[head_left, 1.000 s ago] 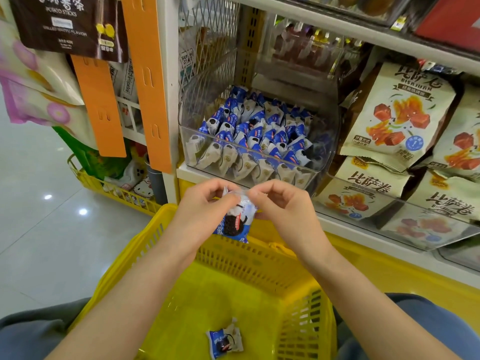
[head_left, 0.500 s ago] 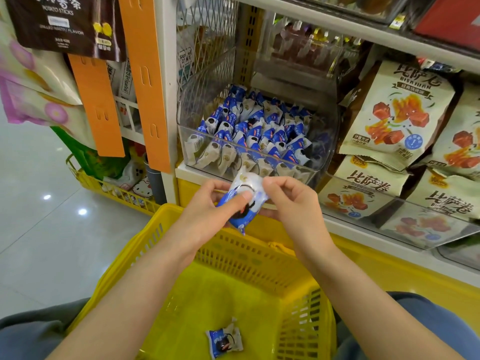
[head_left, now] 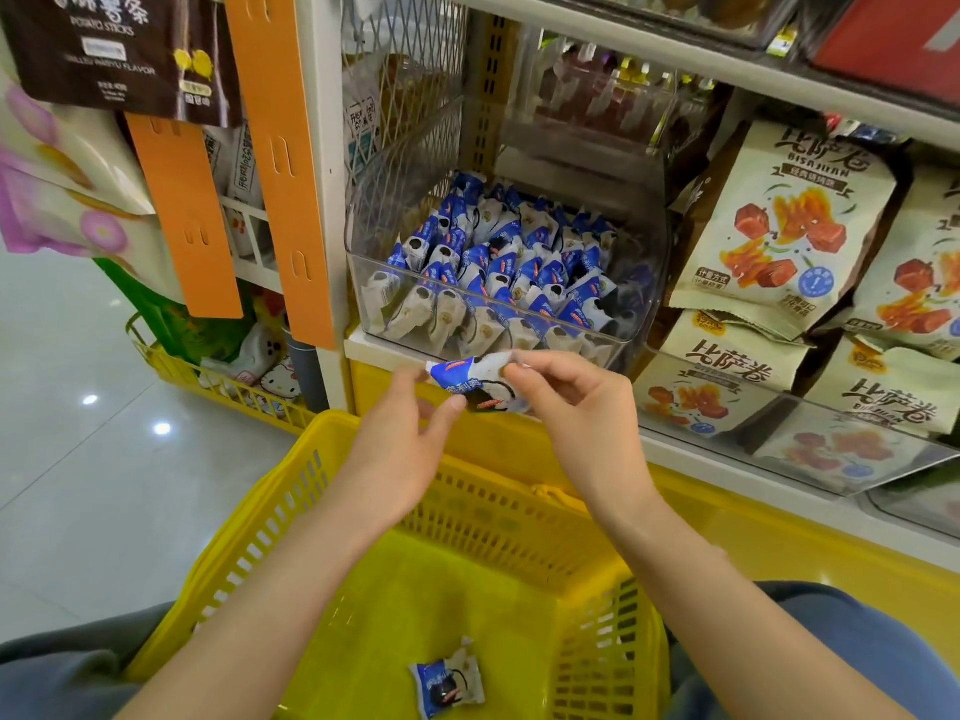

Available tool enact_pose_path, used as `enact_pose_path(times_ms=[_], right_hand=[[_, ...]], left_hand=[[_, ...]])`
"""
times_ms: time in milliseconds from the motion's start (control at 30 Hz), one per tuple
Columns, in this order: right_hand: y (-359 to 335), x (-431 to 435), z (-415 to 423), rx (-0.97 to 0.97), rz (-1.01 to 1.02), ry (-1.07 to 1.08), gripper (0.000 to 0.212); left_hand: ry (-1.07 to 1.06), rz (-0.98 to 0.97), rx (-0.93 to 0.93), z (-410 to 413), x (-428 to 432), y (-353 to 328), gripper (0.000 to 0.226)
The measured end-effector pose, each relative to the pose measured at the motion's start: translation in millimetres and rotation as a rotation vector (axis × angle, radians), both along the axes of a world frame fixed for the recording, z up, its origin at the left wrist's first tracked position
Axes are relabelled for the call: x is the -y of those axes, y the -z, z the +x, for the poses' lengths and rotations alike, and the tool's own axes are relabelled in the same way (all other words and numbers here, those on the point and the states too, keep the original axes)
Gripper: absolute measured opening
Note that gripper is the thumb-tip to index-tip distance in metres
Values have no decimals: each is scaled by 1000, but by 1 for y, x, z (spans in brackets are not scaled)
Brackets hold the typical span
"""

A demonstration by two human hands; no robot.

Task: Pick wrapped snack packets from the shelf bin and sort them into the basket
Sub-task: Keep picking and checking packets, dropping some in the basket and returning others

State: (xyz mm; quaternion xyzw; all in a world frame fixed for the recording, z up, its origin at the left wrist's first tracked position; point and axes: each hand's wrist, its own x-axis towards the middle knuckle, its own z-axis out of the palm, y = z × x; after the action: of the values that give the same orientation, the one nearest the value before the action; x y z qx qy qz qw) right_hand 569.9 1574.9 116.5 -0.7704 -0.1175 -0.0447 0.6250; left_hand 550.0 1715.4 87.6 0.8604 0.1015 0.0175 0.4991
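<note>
A blue-and-white wrapped snack packet is held level over the far rim of the yellow basket. My right hand pinches its right end. My left hand touches its left end and underside with thumb and fingertips. A clear shelf bin just beyond holds several more packets of the same kind. One packet lies on the basket floor.
Large cream snack bags fill the shelf to the right behind a clear front panel. Orange hanging strips and hanging bags are at the left, with a low yellow wire rack on the tiled floor.
The packet hung upright between both hands a second ago; it has been turned to lie level and lifted slightly toward the bin. My left fingers have loosened on it.
</note>
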Motion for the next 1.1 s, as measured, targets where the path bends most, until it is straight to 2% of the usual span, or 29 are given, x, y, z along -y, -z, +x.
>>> enact_pose_path(times_ms=[33,100,167,233,267,367,467,567,633,700,867,933,1000,1100], right_hand=[[1,0,-1,61,-40,-17,19],[4,-1,-4,201,-167,-70,21],[7,-2,-6,344,-325,-125,22],[9,-3,-6,399,-432,-189,26],[9,-4,-6,400,-467,-232,28],[9,-5,-7,360,-463,-343,36],[10,-6,-6,270,-413,-296,42],[11,-5,-1,58,-335,-123,32],[9,-5,4,-151,-189,-112,19],[7,-4,6,-275,-45,-140,11],[9,-5,4,-327,8,-68,12],[10,-6,4,-321,6,-41,13],[12,-8,2,-303,-12,-43,13],[12,-8,1,-268,-30,-61,15]], left_hand=[[-15,-137,-65,1,0,-1,38],[-44,-571,-198,3,-1,-7,33],[-53,-909,-228,2,-5,-13,40],[-57,-1038,-185,3,-9,-14,40],[-62,-1037,-155,2,-10,-15,35],[-115,-861,-80,2,-12,-11,20],[-157,-761,-57,2,-11,-9,22],[-88,-711,-46,1,-9,-10,25],[7,-707,-30,-1,-8,-12,31],[60,-644,22,-2,-6,-11,37],[-36,-78,299,-3,-2,-6,44],[2,109,347,-6,1,-3,43],[34,164,327,-9,4,0,51],[40,132,308,-7,5,2,53]])
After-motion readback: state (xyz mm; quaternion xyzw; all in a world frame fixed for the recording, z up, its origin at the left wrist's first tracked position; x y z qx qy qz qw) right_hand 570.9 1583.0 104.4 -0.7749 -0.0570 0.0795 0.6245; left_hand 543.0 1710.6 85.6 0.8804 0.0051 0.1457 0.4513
